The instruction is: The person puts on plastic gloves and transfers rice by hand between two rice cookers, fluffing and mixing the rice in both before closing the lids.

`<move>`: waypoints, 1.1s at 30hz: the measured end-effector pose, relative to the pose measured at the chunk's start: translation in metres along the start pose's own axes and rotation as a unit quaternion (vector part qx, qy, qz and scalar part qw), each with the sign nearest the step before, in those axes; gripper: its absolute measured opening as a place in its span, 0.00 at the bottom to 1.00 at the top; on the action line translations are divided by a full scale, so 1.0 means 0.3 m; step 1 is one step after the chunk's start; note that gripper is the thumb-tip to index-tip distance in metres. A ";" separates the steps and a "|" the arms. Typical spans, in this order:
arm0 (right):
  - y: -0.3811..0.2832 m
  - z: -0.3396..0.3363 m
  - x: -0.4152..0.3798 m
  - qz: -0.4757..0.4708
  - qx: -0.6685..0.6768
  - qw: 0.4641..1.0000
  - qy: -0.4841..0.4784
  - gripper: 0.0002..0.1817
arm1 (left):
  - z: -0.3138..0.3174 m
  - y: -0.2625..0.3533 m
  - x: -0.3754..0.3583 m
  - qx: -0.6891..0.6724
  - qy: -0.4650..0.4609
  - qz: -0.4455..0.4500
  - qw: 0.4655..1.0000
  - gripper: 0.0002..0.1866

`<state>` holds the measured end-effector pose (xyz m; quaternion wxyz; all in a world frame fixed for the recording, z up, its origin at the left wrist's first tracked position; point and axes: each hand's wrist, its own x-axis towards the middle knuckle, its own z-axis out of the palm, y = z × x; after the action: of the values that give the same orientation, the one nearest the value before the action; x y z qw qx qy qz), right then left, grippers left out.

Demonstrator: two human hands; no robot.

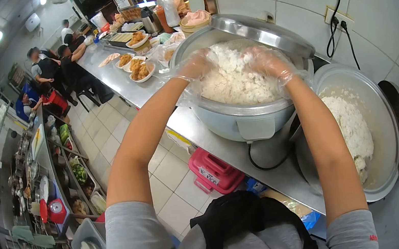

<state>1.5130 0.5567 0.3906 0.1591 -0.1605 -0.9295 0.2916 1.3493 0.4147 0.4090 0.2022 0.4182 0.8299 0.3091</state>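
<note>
Both of my hands are in clear plastic gloves, inside a large round rice cooker [256, 121] full of cooked white rice [243, 89]. At the left side of the pot, my left hand [197, 65] is closed on rice, its fingertips partly buried. My right hand [267, 63] curls onto a loose white clump at the right side, its fingertips also partly hidden. The rice between my hands is heaped and broken up. Behind the pot, its metal lid [268, 31] stands tilted open.
To the right, a second big pot [385, 122] holds more rice. Bowls of fried chicken [141, 70] stand on the steel counter [117, 77]. A pink container [214, 168] sits below the counter edge. Power cords [334, 24] hang on the tiled wall. Several people are at the far left.
</note>
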 end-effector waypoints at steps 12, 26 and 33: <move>-0.091 -0.072 -0.006 0.045 -0.194 0.980 0.006 0.28 | 0.004 0.082 0.015 0.166 0.071 0.105 0.978 0.42; -0.076 -0.090 -0.010 -0.023 -0.168 0.974 -0.152 0.37 | 0.048 -0.055 0.170 0.395 0.144 0.195 0.886 0.31; -0.079 -0.049 -0.029 0.075 -0.152 0.959 -0.226 0.45 | 0.102 0.065 0.000 0.300 -0.046 0.196 0.933 0.53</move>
<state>1.5216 0.5420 0.4144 -0.1040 -0.1819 -0.9599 0.1863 1.3786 0.4343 0.4000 0.0407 0.6273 0.7754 0.0596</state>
